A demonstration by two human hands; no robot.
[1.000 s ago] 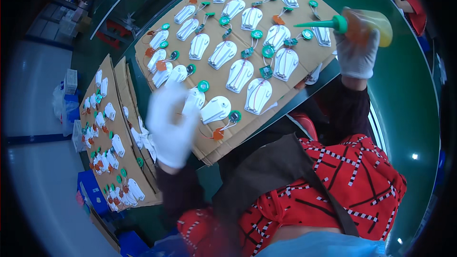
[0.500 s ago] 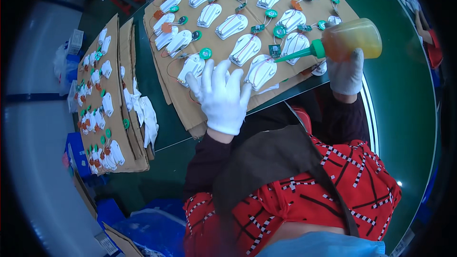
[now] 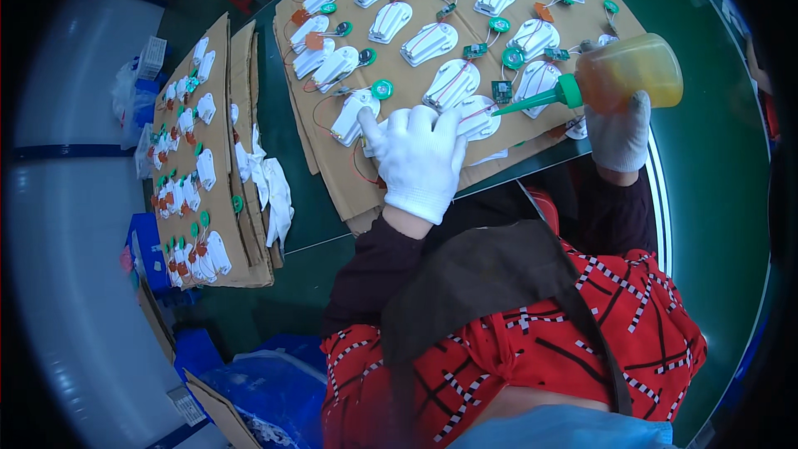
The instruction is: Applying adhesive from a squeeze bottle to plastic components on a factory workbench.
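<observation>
A person in a red-and-black patterned top and white cotton gloves works over a large brown cardboard sheet (image 3: 391,179) lying on a dark green table (image 3: 706,166). The left hand (image 3: 418,156) lies flat and spread, fingers apart, pressing down on the near edge of the sheet and touching a small white shield-shaped plastic piece (image 3: 352,116); it grips nothing. The right hand (image 3: 619,129) is wrapped around a translucent amber squeeze bottle with a green cone nozzle (image 3: 619,75), held tilted on its side above the sheet's right end. The nozzle tip points left and meets another white plastic piece (image 3: 476,113) just beside the left hand's fingertips. Rows of the same white pieces, each wired to a round green disc (image 3: 381,89) and, in places, a small green circuit board (image 3: 501,91) or orange tab (image 3: 314,41), cover the sheet. Well apart on the left, a second cardboard sheet loaded with like parts (image 3: 195,158) lies on a stack of others, with loose white pieces (image 3: 274,191) beside it. A blue plastic bag (image 3: 266,391) sits at the lower left.
</observation>
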